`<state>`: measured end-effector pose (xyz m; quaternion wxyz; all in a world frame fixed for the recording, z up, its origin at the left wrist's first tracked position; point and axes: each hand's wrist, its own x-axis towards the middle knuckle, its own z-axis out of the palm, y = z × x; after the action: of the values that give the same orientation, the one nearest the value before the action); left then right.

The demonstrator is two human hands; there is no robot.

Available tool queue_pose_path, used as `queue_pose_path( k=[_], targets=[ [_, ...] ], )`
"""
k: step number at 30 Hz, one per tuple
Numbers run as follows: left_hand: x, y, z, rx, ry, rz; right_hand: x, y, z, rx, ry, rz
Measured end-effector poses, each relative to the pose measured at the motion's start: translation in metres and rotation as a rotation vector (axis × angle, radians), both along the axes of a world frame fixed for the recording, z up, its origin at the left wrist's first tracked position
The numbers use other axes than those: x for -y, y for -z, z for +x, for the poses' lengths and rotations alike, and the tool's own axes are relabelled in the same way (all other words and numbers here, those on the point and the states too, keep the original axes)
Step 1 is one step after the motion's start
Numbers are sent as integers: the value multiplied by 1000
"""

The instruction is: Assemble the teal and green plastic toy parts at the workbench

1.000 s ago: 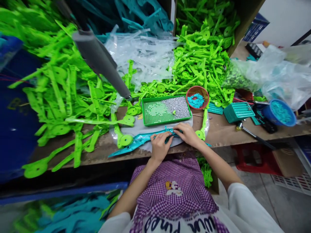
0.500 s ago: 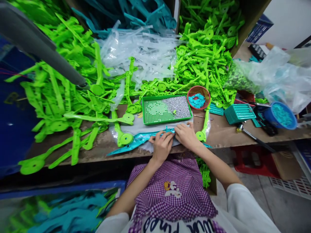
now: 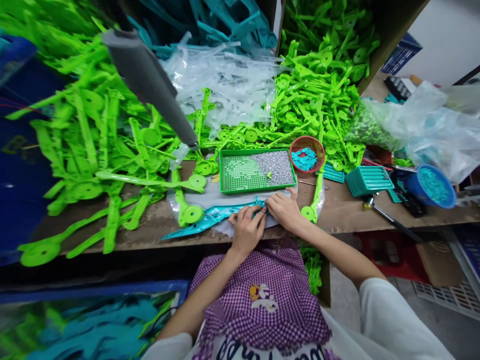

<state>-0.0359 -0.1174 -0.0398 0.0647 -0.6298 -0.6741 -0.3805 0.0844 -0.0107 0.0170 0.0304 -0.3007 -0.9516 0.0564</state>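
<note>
A long, pointed blue plastic part [image 3: 204, 222] lies across the front of the bench, its tip to the left. My left hand [image 3: 247, 225] presses down on it with bent fingers. Close beside, my right hand [image 3: 285, 210] pinches at the same part, and the fingertips of both hands nearly meet. Something small and dark shows between the fingertips, too small to name. Under the part is a pale cloth or sheet [image 3: 225, 197]. A bright green arm with a round end [image 3: 191, 215] lies by the part on the left, and another green arm [image 3: 309, 212] on the right.
Behind my hands stands a green tray [image 3: 221, 172] of small metal pieces, with a red basket [image 3: 307, 137] of blue bits. A grey rod-like tool [image 3: 161, 95] hangs over the left. Green parts [image 3: 112, 115] are heaped behind. A hammer [image 3: 392, 217] lies right.
The hanging grey tool has swung to the right, its tip now near the tray. My hands stay on the blue part with only slight finger movement.
</note>
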Motion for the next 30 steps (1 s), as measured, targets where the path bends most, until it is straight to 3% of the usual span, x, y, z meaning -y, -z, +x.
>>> queue_pose_path(
  k=[4, 10, 13, 18, 21, 24, 26, 30],
  targets=[
    [0, -1, 0, 23, -4, -3, -2, -2, 4, 25, -46, 48],
    [-1, -1, 1, -16, -35, 10, -18, 4, 7, -141, 47, -201],
    [-1, -2, 1, -37, -23, -1, -25, 1, 6, -122, 34, -268],
    [-2, -3, 0, -55, -11, -5, -28, -13, -4, 106, -168, -135],
    [-3, -2, 0, -51, -2, -29, -28, -17, -10, 201, -205, -79],
    [-3, -3, 0, -45, -5, -45, -26, -15, -6, 163, -152, -114],
    [-3, -6, 0, -45, -3, -74, -25, -11, 1, 58, -84, -222],
    [0, -14, -1, -54, 27, -237, -16, 2, 13, -171, 136, -397]
  ],
)
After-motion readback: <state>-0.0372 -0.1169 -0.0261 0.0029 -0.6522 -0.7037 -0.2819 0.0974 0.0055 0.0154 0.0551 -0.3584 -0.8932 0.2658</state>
